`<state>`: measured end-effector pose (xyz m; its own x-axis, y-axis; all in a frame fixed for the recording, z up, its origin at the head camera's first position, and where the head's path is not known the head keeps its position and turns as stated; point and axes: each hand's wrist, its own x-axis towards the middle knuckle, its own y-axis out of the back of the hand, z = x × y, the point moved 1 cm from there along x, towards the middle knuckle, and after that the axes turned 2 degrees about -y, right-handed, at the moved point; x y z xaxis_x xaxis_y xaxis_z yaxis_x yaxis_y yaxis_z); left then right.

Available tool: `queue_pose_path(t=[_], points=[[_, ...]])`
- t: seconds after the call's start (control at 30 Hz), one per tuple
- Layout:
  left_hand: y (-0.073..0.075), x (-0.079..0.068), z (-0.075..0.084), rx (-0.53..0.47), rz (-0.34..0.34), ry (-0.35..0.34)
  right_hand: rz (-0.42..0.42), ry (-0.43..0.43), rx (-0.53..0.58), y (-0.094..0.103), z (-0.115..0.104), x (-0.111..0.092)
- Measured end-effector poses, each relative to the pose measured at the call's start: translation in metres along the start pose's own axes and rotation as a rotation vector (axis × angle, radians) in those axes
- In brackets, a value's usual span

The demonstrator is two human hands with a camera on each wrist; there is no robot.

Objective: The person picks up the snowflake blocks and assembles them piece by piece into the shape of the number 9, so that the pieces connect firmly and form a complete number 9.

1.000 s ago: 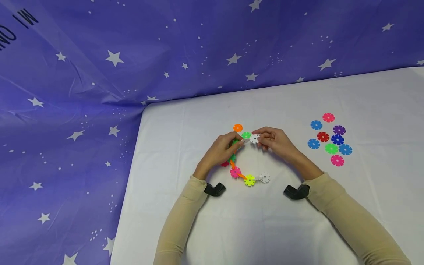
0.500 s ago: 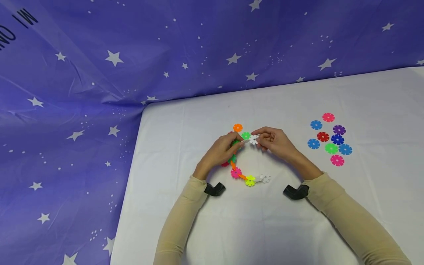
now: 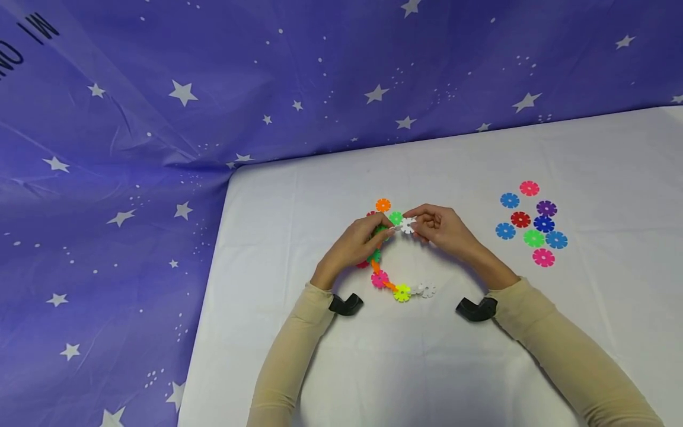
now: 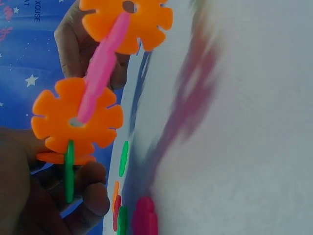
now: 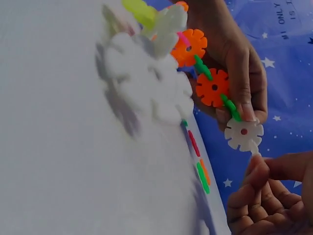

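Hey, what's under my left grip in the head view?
A green disc and part of a reddish disc peek out from under your left grip; whatever else it covers there can't be seen.

There's room for a hand on the white cloth-covered table (image 3: 416, 367) between the tan sleeves (image 3: 290, 350). Farther up, a curved chain of bright plastic flower discs (image 3: 380, 276) blocks it. A gap parts the right hand (image 3: 444, 228) from loose, colourful flat discs (image 3: 525, 222).
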<state>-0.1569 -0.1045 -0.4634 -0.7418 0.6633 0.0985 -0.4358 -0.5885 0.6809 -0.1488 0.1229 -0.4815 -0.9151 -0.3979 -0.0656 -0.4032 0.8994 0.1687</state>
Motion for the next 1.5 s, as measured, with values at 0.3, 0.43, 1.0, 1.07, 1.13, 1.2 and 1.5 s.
queue_pose_path(t=[0.3, 0.43, 1.0, 1.07, 1.13, 1.2, 1.5], points=[[-0.007, 0.001, -0.001, 0.132, 0.003, -0.045, -0.024, -0.016, -0.036, -0.001, 0.004, 0.001], [-0.007, 0.001, -0.001, 0.129, 0.015, -0.061, -0.049, 0.008, 0.024, -0.001, 0.007, 0.001], [0.012, -0.006, 0.002, 0.252, -0.016, 0.108, 0.096, 0.115, -0.346, 0.001, 0.001, 0.018], [0.012, -0.006, 0.0, 0.254, -0.036, 0.126, 0.11, 0.136, -0.459, 0.0, 0.004, 0.024], [0.011, -0.007, -0.002, 0.258, -0.055, 0.134, 0.073, 0.151, -0.557, -0.003, 0.006, 0.03], [0.011, -0.007, -0.004, 0.267, -0.071, 0.132, 0.032, 0.148, -0.633, -0.006, 0.007, 0.034], [0.014, -0.007, -0.007, 0.281, -0.093, 0.09, 0.042, 0.085, -0.703, -0.012, 0.002, 0.037]])
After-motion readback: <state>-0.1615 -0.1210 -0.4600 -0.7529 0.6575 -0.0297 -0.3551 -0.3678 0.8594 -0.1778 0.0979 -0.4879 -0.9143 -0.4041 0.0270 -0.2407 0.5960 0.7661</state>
